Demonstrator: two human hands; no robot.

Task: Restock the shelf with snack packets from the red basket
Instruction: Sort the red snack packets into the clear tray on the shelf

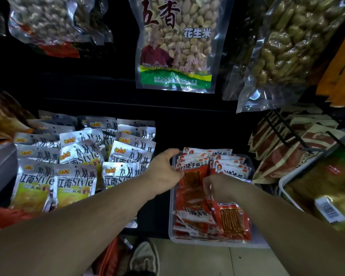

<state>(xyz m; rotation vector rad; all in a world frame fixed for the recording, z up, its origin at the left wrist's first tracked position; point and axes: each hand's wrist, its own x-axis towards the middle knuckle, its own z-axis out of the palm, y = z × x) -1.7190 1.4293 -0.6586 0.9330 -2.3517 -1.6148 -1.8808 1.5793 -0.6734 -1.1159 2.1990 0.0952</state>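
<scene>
Head view looks down on a dim shop shelf with a dark back panel. A clear bin sits at the shelf's front edge, right of centre, packed with red packets. Those at its back stand upright; those at its front lie flat. The left hand lies against the bin's left wall with its fingers bent onto the upright packets, but I cannot tell whether it grips them. The right hand is curled over the middle of the bin, pinching the edge of one red packet. Silver packets crowd the shelf's left half. A peanut bag hangs above. At the right, brown packets lean in a wire rack. Below the shelf edge are pale floor and a shoe.
</scene>
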